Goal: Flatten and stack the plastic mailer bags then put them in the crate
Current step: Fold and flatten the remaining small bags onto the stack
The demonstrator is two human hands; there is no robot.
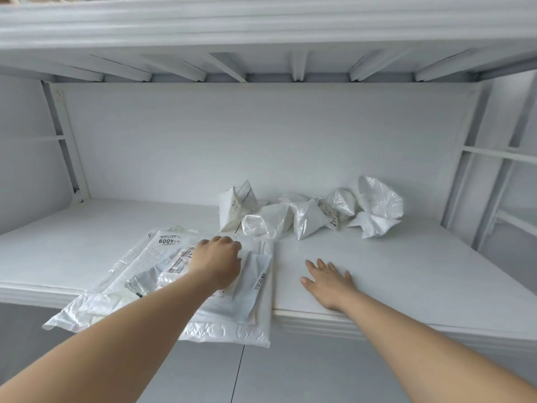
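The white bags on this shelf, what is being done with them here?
A person is flattening them. The left hand rests with curled fingers on the stack of flat bags at the front edge of the shelf; whether it grips one is unclear. The right hand lies open on the shelf beside the stack. The crumpled bags wait at the back. No crate is in view.

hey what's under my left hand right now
Your left hand rests on the stack of flattened mailer bags, several white ones overlapping, some with printed labels. The stack lies on the shelf and overhangs its front edge. Lower bags are mostly covered, so no count.
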